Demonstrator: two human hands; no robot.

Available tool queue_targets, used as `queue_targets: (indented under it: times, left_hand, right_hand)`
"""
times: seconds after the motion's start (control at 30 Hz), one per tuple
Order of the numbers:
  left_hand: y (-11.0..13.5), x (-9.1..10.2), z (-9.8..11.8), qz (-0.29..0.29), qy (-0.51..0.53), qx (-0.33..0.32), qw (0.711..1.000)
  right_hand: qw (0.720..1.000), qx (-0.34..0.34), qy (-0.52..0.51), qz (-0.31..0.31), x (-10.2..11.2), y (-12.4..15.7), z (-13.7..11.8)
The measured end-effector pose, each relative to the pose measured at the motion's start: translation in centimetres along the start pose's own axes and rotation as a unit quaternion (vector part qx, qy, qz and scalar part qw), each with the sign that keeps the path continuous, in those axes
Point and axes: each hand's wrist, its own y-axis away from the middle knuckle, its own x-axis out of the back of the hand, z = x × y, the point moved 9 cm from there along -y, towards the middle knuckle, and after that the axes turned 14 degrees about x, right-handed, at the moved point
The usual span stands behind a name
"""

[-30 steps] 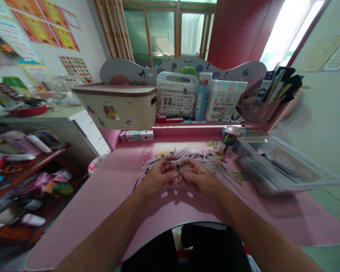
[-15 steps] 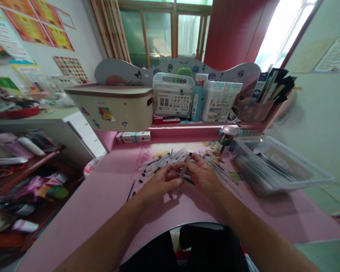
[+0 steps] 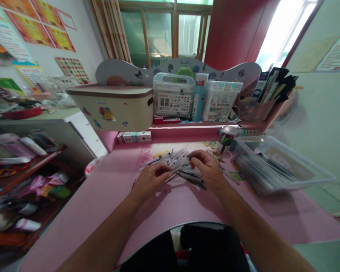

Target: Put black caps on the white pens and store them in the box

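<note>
Right hand [image 3: 209, 170] pinching a dark-tipped stick [image 3: 190, 157].
Left hand [image 3: 149, 181] close by, thumb and fingers narrowly spaced, hold unclear; slim translucent sticks [image 3: 179, 155] heaped between and beyond, on pink desk [image 3: 102, 215]; clear plastic bin [image 3: 308, 182] to the right.

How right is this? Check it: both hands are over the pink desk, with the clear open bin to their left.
Wrong side: in the head view, the left hand and right hand are over the pink desk, with the clear open bin to their right.
</note>
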Motion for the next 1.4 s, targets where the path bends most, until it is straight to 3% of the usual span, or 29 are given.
queue_targets:
  times: [0.13,0.3,0.53,0.7,0.77,1.03,1.27,1.4]
  left_hand:
    - [0.0,1.4,0.4,0.043,-0.008,-0.013,0.999]
    - [-0.1,2.2,0.5,0.051,0.011,-0.026,0.998]
    - [0.4,2.0,1.2,0.073,-0.031,-0.061,0.995]
    - [0.5,2.0,1.5,0.08,-0.038,-0.069,0.994]
    - [0.5,2.0,1.5,0.079,-0.043,-0.07,0.993]
    - [0.3,1.9,1.2,0.068,-0.053,-0.063,0.994]
    - [-0.1,2.1,0.6,0.064,-0.072,-0.035,0.995]
    - [-0.4,0.7,0.0,-0.003,-0.126,-0.029,0.992]
  right_hand:
    - [1.0,-0.011,0.01,-0.002,-0.1,0.1,0.4]
    - [0.999,-0.023,0.011,-0.019,-0.5,0.2,0.8]
    - [0.978,0.018,0.194,-0.071,-0.3,0.3,-0.2]
    - [0.989,-0.051,0.104,-0.088,-0.9,0.9,1.3]
    - [0.991,-0.05,0.087,-0.09,-1.1,0.9,1.4]
    - [0.961,-0.006,0.249,-0.123,-0.8,0.4,0.5]
    - [0.989,-0.056,0.099,-0.092,-1.0,0.7,1.3]
    - [0.987,-0.032,0.125,-0.096,-1.1,0.6,0.7]
